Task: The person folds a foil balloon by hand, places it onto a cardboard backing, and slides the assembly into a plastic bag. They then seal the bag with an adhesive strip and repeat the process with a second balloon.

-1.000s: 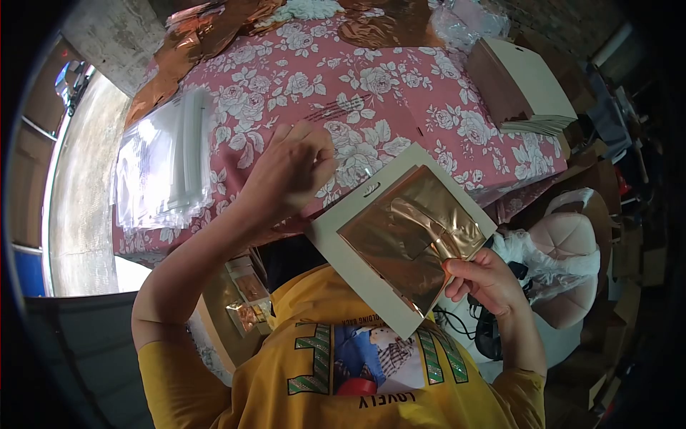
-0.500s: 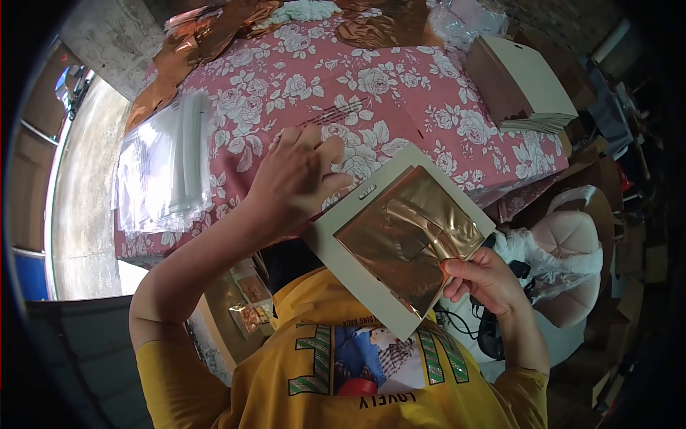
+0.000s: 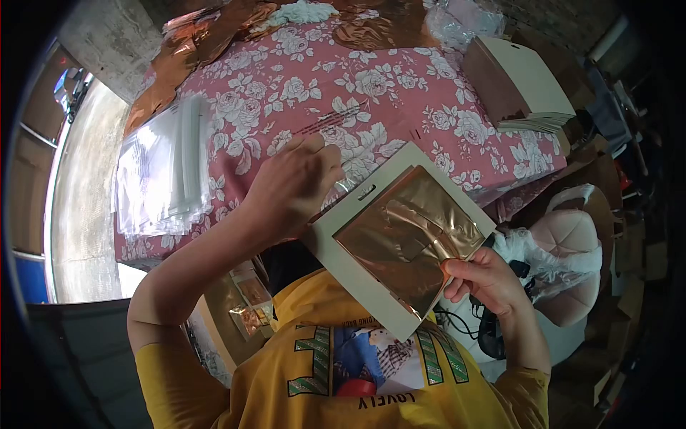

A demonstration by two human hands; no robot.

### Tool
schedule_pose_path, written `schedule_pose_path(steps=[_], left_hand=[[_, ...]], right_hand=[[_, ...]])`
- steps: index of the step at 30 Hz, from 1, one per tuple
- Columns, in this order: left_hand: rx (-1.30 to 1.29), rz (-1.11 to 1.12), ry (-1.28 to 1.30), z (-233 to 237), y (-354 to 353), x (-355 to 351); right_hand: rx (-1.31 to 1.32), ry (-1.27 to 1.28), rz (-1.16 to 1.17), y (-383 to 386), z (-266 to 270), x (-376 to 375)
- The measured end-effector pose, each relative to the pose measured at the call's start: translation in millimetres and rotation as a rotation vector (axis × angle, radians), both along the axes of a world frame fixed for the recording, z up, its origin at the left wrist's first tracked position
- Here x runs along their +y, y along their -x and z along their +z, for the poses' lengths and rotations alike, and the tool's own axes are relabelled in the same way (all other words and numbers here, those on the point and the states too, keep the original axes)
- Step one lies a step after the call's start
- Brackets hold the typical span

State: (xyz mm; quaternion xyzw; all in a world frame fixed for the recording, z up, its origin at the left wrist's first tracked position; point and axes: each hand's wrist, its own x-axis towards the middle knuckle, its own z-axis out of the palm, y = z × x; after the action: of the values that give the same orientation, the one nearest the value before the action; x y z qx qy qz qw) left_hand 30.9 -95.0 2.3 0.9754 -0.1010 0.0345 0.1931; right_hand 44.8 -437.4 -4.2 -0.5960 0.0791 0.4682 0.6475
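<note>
My right hand grips the lower right edge of a cream card, thumb on top. The card has a slot near its upper left edge and is held tilted over my lap. On its face lies a folded copper-gold foil piece, wrinkled, with a shiny raised fold. My left hand is closed, fingers curled, beside the card's upper left side. It seems to pinch the edge of a clear plastic bag, whose printed lines show over the tablecloth; the fingertips are partly hidden.
Clear plastic bags lie stacked at the table's left. A pile of cream cards stands at the right corner. Copper foil and white fluffy material lie at the back of the flowered tablecloth. A plastic-wrapped padded seat stands at right.
My left hand's fingers have curled in, with the thumb drawn closer. The clear bag's printed marks have shifted slightly. My right hand and the card stay almost still.
</note>
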Motion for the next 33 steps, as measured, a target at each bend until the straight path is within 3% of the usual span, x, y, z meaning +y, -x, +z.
schedule_pose_path(steps=[14,17,21,26,29,33], left_hand=[[0.099,0.111,0.292,8.3,-10.2,1.0],[0.025,0.087,0.304,-0.7,-10.6,5.2],[0.018,0.026,0.216,-0.2,-9.3,5.4],[-0.218,-0.113,0.066,-4.7,4.8,1.5],[-0.146,-0.153,0.093,-11.7,-1.6,2.7],[0.026,0.053,0.066,0.6,16.1,-7.1]], right_hand=[[0.015,-0.003,0.039,-3.9,-2.3,-5.2],[0.015,-0.006,0.040,-3.9,-4.1,-5.7],[0.015,0.003,0.045,-4.0,-3.3,-5.8],[0.006,-0.034,0.081,-8.6,-2.3,2.3],[0.003,-0.041,0.088,-15.4,-5.1,7.9],[0.013,-0.054,0.040,-20.1,-6.9,9.2]])
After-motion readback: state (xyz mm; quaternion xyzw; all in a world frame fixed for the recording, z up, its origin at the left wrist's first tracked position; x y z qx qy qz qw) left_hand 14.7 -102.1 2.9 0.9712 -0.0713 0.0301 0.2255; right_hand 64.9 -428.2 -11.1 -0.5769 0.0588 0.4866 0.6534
